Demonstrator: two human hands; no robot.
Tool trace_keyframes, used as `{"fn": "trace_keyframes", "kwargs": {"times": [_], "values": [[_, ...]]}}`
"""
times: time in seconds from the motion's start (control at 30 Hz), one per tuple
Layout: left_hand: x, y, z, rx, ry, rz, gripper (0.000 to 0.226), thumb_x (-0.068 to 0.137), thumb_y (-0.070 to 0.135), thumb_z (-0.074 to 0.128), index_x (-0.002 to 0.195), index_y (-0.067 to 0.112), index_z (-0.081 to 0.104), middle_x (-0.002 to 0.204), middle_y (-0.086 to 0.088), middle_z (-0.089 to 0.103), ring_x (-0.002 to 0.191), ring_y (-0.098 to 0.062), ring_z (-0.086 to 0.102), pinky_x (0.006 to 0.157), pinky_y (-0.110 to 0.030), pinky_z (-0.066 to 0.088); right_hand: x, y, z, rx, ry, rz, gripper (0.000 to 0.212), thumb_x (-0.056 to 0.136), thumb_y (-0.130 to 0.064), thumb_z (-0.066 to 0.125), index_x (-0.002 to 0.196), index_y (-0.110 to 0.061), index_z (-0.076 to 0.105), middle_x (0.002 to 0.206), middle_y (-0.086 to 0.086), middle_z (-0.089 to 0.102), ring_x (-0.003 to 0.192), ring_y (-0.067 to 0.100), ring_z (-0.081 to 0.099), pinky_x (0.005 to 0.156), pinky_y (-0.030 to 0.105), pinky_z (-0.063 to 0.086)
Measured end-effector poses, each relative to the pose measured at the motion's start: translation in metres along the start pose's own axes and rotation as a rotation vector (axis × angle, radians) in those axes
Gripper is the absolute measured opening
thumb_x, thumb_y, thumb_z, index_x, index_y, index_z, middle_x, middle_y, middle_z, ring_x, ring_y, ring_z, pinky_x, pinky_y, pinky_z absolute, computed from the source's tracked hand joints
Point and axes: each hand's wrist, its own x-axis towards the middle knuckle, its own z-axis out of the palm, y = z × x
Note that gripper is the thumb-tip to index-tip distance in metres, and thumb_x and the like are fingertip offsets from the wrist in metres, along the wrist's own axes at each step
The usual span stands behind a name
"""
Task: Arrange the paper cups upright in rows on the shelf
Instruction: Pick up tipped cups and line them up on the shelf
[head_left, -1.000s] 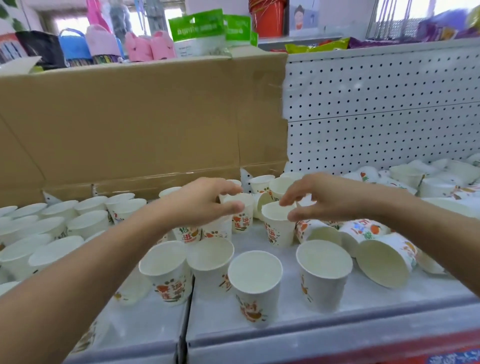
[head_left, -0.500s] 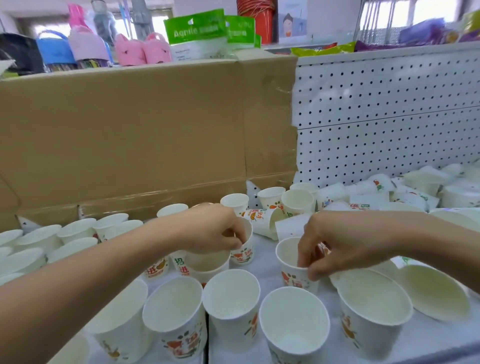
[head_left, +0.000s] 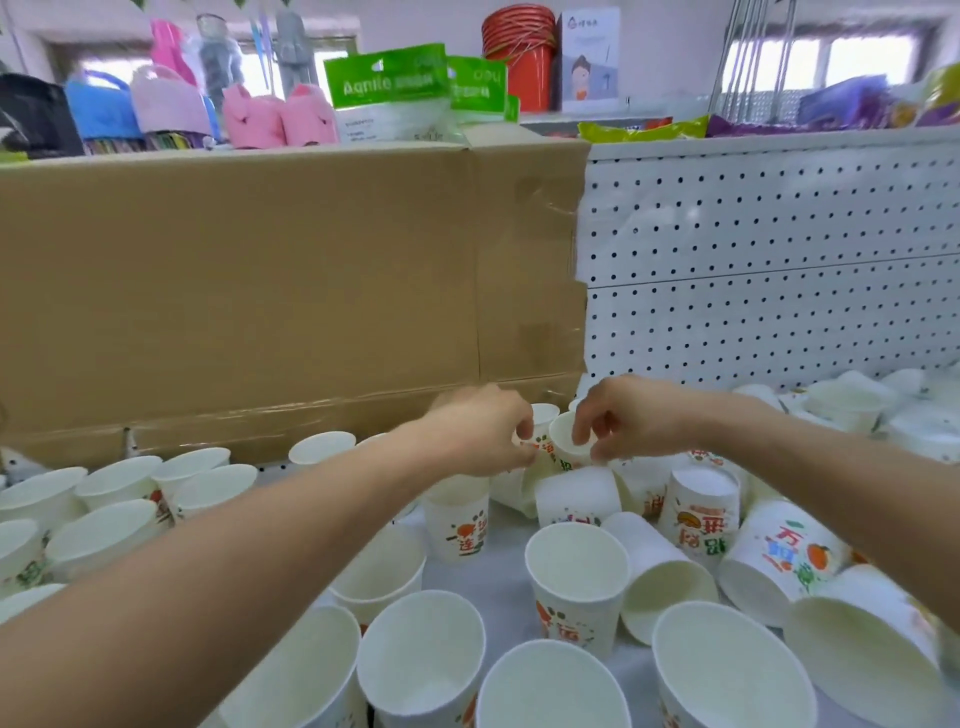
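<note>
White printed paper cups cover the white shelf (head_left: 506, 535). Several stand upright at the left (head_left: 122, 480) and along the front (head_left: 574, 577). Others lie tipped or upside down at the right (head_left: 704, 506). Both arms reach to the back middle. My right hand (head_left: 631, 418) pinches the rim of a small tilted cup (head_left: 563, 441). My left hand (head_left: 483, 434) has its fingers curled against the same cup's side and over another cup (head_left: 543, 415) behind it; how it grips is partly hidden.
A tall cardboard sheet (head_left: 270, 280) stands behind the left cups. White pegboard (head_left: 769, 260) backs the right side. More tipped cups (head_left: 852, 402) pile at the far right. Packets and bags sit on top above.
Both hands moved from the mid-shelf cups toward the back and came together on one small cup. The camera leaned closer, so the front cups look larger.
</note>
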Motion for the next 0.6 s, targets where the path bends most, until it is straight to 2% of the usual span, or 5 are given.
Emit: {"fn": "trace_keyframes", "kwargs": {"times": [0.17, 0.3, 0.37, 0.43, 0.6], "values": [[0.02, 0.012, 0.012, 0.206, 0.002, -0.054, 0.031, 0.086, 0.044, 0.059, 0.107, 0.023, 0.067, 0.103, -0.001, 0.067, 0.09, -0.024, 0.061, 0.063, -0.029, 0.04, 0.007, 0.002, 0.004, -0.177, -0.006, -0.073, 0.013, 0.087, -0.025, 0.065, 0.098, -0.027, 0.071, 0.08, -0.014, 0.05, 0.076, 0.007, 0.049, 0.064, 0.021, 0.039], [0.02, 0.014, 0.01, 0.252, 0.053, -0.087, 0.016, 0.083, 0.029, 0.064, 0.094, 0.018, 0.067, 0.093, -0.003, 0.066, 0.078, -0.024, 0.057, 0.062, -0.029, 0.044, 0.004, 0.004, 0.002, -0.254, 0.021, -0.125, 0.013, 0.09, -0.025, 0.059, 0.098, -0.027, 0.07, 0.082, -0.014, 0.051, 0.078, 0.009, 0.05, 0.056, 0.019, 0.035], [0.02, 0.011, 0.006, 0.236, 0.097, -0.125, 0.004, 0.084, 0.021, 0.063, 0.086, 0.018, 0.065, 0.09, -0.003, 0.067, 0.078, -0.024, 0.059, 0.063, -0.03, 0.046, 0.0, 0.008, 0.0, -0.251, 0.042, -0.141, 0.014, 0.09, -0.025, 0.058, 0.097, -0.028, 0.07, 0.08, -0.015, 0.051, 0.08, 0.008, 0.052, 0.056, 0.019, 0.037], [0.021, 0.003, 0.001, 0.148, 0.117, -0.17, 0.008, 0.086, 0.016, 0.061, 0.08, 0.019, 0.066, 0.092, -0.003, 0.069, 0.078, -0.024, 0.061, 0.062, -0.03, 0.047, -0.003, 0.011, -0.002, -0.228, 0.05, -0.142, 0.015, 0.09, -0.025, 0.058, 0.098, -0.028, 0.071, 0.082, -0.016, 0.054, 0.081, 0.008, 0.053, 0.063, 0.022, 0.045], [0.02, -0.009, 0.009, 0.124, 0.093, -0.164, 0.017, 0.092, 0.017, 0.059, 0.101, 0.02, 0.072, 0.104, 0.001, 0.069, 0.084, -0.021, 0.062, 0.067, -0.032, 0.051, -0.013, 0.022, -0.006, -0.124, 0.075, -0.112, 0.018, 0.092, -0.026, 0.059, 0.104, -0.03, 0.07, 0.082, -0.02, 0.053, 0.076, 0.002, 0.052, 0.065, 0.021, 0.044]]}}
